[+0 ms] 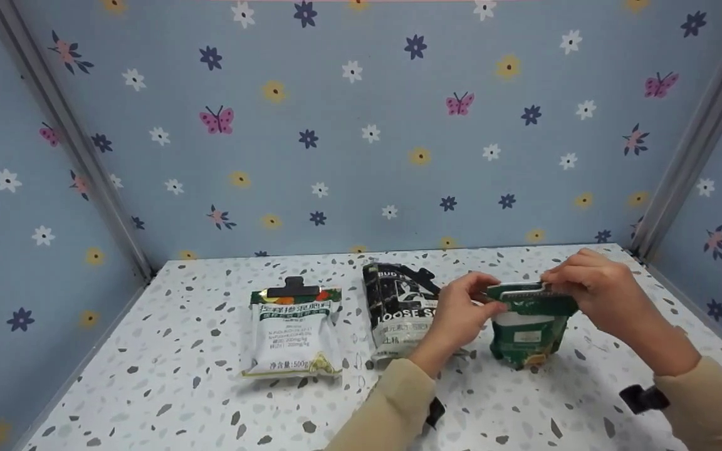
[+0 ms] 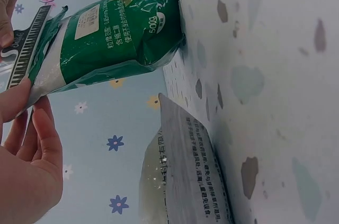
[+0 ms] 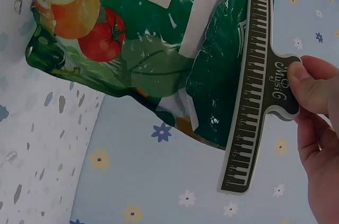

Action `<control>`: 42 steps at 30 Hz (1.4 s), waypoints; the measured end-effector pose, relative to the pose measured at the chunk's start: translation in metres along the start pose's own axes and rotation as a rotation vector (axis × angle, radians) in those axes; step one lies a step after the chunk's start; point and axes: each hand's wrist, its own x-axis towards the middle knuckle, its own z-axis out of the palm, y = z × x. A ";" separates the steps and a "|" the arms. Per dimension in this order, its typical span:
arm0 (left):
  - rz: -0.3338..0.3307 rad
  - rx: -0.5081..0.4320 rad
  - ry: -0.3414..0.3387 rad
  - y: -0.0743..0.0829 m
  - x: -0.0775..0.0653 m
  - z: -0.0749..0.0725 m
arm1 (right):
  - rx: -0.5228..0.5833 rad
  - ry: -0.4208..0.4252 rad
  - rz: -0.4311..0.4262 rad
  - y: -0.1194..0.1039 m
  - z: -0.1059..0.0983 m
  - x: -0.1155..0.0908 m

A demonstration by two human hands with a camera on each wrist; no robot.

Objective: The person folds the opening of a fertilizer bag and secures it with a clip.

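Note:
A green plastic bag (image 1: 527,341) printed with fruit and vegetables stands upright at the right of the table, its top folded over. My left hand (image 1: 461,310) pinches the bag's top at its left corner between thumb and fingers. A long clip (image 3: 246,91) with a piano-key print lies across the folded top. My right hand (image 3: 318,102) pinches the clip's dark tab, marked with music lettering, between thumb and fingers. In the right wrist view, the clip's lower end sticks out past the bag's edge. Whether its jaws grip the fold firmly, I cannot tell.
A white bag (image 1: 292,338) with a black clip (image 1: 294,287) on its top lies left of centre. Beside it, a black and pale bag (image 1: 392,313) carries another black clip (image 1: 422,277), partly behind my left arm. A flowered wall (image 1: 361,125) bounds the speckled table (image 1: 192,351).

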 end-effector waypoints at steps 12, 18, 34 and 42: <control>0.030 0.034 -0.020 -0.003 0.001 -0.001 | 0.107 -0.062 0.085 -0.007 0.010 0.007; 0.007 0.069 -0.017 -0.004 0.000 -0.001 | 0.099 -0.057 0.110 -0.005 0.012 0.004; -0.030 0.120 -0.048 -0.005 -0.001 0.001 | 0.239 -0.102 0.640 0.019 0.016 -0.044; -0.119 0.270 -0.045 -0.007 -0.002 0.000 | 0.505 -0.349 0.911 0.034 0.027 -0.059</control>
